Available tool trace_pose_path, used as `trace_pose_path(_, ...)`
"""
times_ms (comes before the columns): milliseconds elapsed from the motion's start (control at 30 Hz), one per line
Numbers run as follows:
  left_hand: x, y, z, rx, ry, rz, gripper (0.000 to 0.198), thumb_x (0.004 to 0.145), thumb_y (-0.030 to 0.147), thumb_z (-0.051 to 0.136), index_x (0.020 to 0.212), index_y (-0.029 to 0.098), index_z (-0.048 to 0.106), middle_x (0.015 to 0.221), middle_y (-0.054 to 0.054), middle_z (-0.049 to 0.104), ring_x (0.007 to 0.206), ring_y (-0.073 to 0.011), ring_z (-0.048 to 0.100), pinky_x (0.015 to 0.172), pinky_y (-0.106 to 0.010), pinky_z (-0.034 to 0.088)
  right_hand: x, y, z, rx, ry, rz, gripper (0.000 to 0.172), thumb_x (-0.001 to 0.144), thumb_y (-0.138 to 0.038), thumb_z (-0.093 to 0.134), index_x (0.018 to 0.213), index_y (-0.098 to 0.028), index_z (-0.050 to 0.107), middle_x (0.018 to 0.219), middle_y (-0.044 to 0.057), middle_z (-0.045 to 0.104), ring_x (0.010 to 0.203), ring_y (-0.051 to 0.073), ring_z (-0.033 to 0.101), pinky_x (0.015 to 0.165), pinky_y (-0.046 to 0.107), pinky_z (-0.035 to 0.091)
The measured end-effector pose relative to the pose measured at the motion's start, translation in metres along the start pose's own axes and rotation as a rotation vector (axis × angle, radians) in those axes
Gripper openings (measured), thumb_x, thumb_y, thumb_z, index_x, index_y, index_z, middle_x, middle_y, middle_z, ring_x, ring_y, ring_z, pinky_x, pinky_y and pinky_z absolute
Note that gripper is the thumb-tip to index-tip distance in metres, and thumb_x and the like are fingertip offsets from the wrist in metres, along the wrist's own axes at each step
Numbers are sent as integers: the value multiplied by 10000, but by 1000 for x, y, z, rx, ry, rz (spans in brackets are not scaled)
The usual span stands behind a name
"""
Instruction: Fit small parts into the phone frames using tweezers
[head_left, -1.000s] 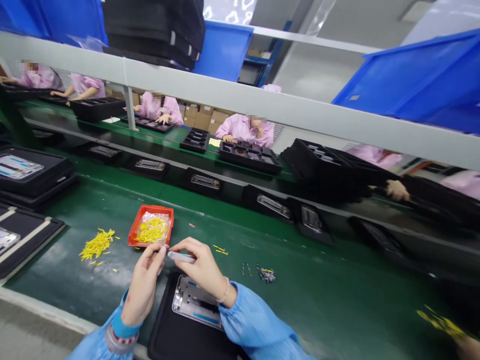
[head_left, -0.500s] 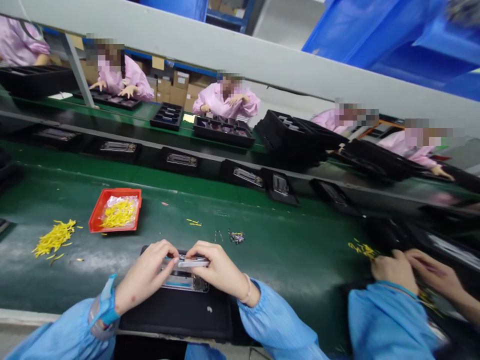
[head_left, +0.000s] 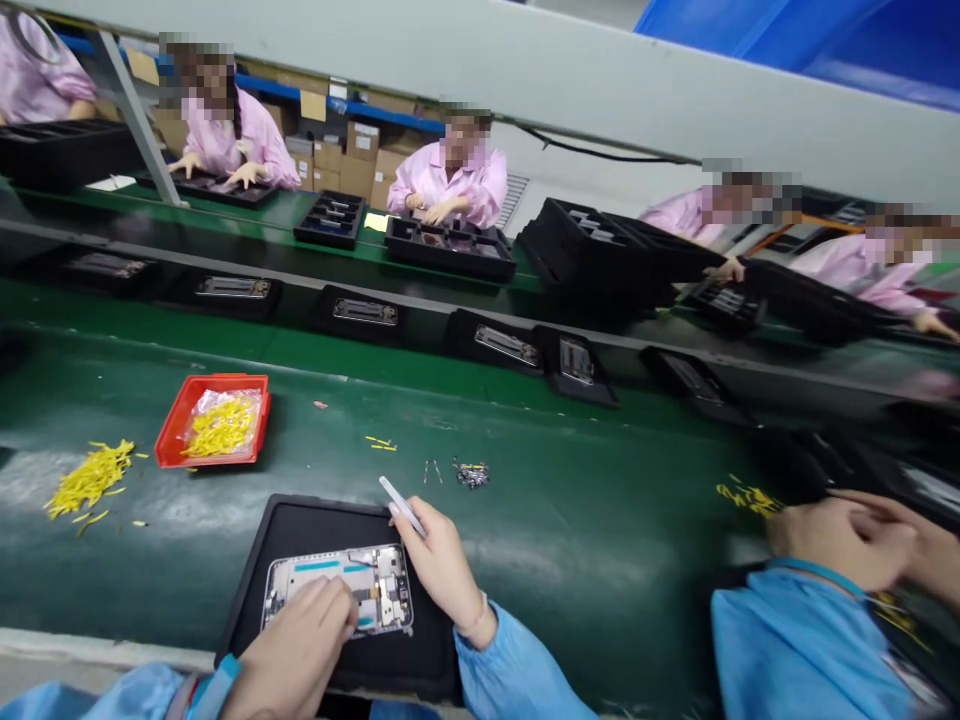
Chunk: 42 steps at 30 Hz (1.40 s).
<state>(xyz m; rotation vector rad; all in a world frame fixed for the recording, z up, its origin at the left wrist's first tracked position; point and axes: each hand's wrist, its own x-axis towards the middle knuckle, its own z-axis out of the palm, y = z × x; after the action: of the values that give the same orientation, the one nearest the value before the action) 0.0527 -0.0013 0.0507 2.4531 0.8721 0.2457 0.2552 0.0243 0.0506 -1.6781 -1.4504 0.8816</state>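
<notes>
A silver phone frame (head_left: 337, 590) lies in a black tray (head_left: 300, 530) at the near edge of the green belt. My left hand (head_left: 300, 650) rests on the frame's lower middle, fingers curled with fingertips pressing on it. My right hand (head_left: 442, 570) sits at the frame's right end and pinches silver tweezers (head_left: 401, 505), whose tips point up and to the left, away from the frame.
A red tray of yellow strips (head_left: 214, 430) and a loose yellow pile (head_left: 90, 480) lie to the left. Small dark parts (head_left: 471, 473) sit beyond the black tray. A co-worker's hands (head_left: 855, 540) in blue sleeves work at the right. People in pink sit across the conveyor with black trays.
My left hand dropped from the tweezers onto the phone frame. My right hand lifted the tweezers off the frame and moved right. The view tilted down slightly.
</notes>
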Motion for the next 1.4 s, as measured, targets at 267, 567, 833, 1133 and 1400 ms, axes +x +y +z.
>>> trace_pose_path(267,32,-1,-6,119,23,-154,267,888,107,264,875,191,517,815,-46,581,747,-191,599,689,-293,487,9,-9,-8,615,120,113,544,799,-663,492,539,-189,555,564,29,595,571,151,552,592,269,442)
trace_pose_path(567,41,-12,-9,-54,115,-200,227,888,154,284,850,203,503,850,-27,559,722,-140,618,673,-237,509,-2,6,-1,730,-118,33,362,741,-538,677,829,-218,532,753,15,658,539,123,625,551,260,550)
trace_pose_path(833,42,-8,-4,100,115,-186,247,891,113,263,856,197,493,811,-14,537,678,-132,604,625,-219,505,-10,7,-2,423,-122,-118,212,800,-348,661,894,-209,531,796,53,705,732,183,705,665,282,584)
trace_pose_path(1133,39,-11,4,222,81,-172,234,891,90,296,866,194,505,810,-10,533,692,-132,599,606,-205,509,-11,6,1,311,-59,-198,133,822,-290,633,805,-215,524,711,27,699,661,172,697,607,253,563)
trace_pose_path(1400,37,-12,1,243,164,-109,203,873,99,355,844,200,529,826,-20,547,711,-152,561,584,-222,476,-16,7,2,163,-27,-364,46,849,-195,583,817,-215,557,727,35,696,684,173,689,645,268,554)
